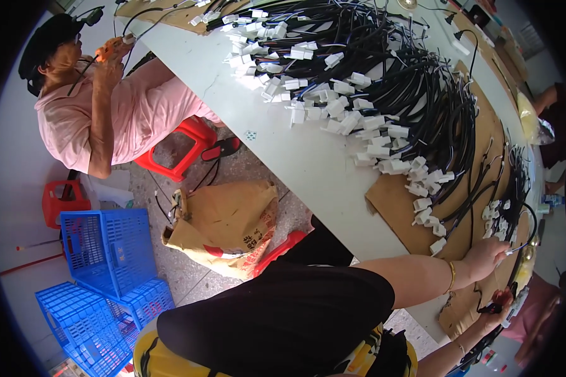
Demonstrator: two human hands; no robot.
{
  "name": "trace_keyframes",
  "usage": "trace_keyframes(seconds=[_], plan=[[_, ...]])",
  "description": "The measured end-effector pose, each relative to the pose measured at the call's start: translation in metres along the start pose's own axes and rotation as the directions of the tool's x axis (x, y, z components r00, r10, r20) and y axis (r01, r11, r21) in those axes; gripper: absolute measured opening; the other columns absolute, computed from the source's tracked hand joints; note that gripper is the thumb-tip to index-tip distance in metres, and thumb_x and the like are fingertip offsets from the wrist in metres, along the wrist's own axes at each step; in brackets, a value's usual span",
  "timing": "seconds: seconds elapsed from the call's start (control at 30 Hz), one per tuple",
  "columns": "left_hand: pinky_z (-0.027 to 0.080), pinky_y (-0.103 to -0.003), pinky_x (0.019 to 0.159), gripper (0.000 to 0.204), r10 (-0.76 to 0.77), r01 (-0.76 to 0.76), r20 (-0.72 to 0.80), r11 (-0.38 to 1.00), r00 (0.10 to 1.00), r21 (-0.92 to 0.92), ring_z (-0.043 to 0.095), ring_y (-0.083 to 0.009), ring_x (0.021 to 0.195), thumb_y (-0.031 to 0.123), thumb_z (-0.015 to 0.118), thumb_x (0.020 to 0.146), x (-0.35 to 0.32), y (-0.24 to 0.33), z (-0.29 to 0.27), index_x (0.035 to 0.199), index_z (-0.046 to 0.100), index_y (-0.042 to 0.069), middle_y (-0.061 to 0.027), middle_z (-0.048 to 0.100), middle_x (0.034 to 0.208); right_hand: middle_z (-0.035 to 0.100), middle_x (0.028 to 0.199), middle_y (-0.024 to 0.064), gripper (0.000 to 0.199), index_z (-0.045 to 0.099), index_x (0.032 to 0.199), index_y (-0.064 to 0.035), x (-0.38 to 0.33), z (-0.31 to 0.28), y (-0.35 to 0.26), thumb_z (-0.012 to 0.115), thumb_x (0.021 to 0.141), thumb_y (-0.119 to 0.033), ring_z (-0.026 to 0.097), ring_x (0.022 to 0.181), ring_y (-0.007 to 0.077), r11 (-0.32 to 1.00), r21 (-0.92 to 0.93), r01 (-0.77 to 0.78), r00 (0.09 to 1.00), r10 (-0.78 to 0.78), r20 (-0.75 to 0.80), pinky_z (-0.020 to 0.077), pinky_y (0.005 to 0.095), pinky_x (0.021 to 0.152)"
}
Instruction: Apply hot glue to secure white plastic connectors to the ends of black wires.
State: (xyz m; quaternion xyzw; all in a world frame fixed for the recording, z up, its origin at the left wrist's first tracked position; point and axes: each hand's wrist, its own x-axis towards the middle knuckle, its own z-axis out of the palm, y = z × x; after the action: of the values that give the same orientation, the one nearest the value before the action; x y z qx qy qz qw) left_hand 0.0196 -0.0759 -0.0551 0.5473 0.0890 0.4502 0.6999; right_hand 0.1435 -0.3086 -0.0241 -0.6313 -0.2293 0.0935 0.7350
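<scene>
My left hand (486,259), with a gold bracelet at the wrist, reaches over the right part of the table. Its fingers are closed on a black cable (534,220), near a light-coloured end. Lower and closer to the right rim, my right hand (498,309) is closed around something partly hidden, with red and black parts; its kind is unclear. A slim grey-white object (517,305) lies alongside that hand. Just beyond my left hand is a small bunch of black cables with white connectors (497,213). A large heap of similar black cables (415,94) with white plugs (339,107) spreads farther off.
Brown cardboard (396,204) lies under the cables on the white table (314,182). At left, a co-worker in pink (107,119) sits by a red stool (182,147), holding an orange tool (110,49). Blue crates (110,251) and a brown sack (226,220) stand on the floor.
</scene>
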Motion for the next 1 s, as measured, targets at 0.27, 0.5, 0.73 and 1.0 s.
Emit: trace_keyframes(seconds=[0.27,0.5,0.73,1.0], plan=[[0.042,-0.041,0.061,0.010,-0.036,0.033,0.038,0.998,0.999,0.055,0.053,-0.0323,0.069,0.005,0.055,0.076,-0.002,-0.002,0.002,0.086,0.053,0.007,-0.0133,0.053,0.073,0.056,0.100,0.0078,0.029,0.056,0.099,-0.0029,-0.006,0.016,-0.013,0.054,0.084,-0.028,0.052,0.080,0.0146,0.996,-0.085,-0.001,0.999,0.004,0.032,0.0411,0.0289,0.077],[0.042,-0.041,0.061,0.003,-0.057,0.058,-0.026,0.997,0.998,0.047,0.053,-0.0330,0.069,0.008,0.054,0.076,-0.003,0.008,-0.001,0.079,0.054,0.007,-0.0145,0.052,0.070,0.056,0.100,0.0085,0.038,0.053,0.104,-0.0006,-0.007,0.004,-0.017,0.056,0.082,-0.031,0.053,0.080,0.0140,0.985,-0.172,-0.013,0.999,0.021,0.045,0.0405,0.0268,0.076],[0.043,-0.041,0.061,0.005,-0.108,0.103,0.034,0.988,0.994,0.111,0.054,-0.0335,0.071,0.008,0.052,0.076,0.002,0.002,-0.001,0.079,0.055,0.006,-0.0165,0.053,0.074,0.055,0.093,0.0074,0.023,0.054,0.095,-0.0042,0.007,0.051,-0.029,0.057,0.082,-0.024,0.052,0.076,0.0132,0.923,-0.384,-0.003,0.993,0.049,0.110,0.0416,0.0262,0.073],[0.043,-0.032,0.065,0.010,-0.085,0.093,0.158,0.994,0.984,-0.049,0.056,-0.0207,0.073,0.007,0.050,0.081,0.004,0.010,-0.023,0.085,0.057,0.000,-0.0137,0.059,0.075,0.055,0.106,0.0126,0.040,0.048,0.112,0.0036,0.024,0.067,-0.029,0.056,0.081,-0.020,0.053,0.096,0.0205,0.970,-0.241,-0.034,0.960,0.099,0.261,0.0386,0.0313,0.088]])
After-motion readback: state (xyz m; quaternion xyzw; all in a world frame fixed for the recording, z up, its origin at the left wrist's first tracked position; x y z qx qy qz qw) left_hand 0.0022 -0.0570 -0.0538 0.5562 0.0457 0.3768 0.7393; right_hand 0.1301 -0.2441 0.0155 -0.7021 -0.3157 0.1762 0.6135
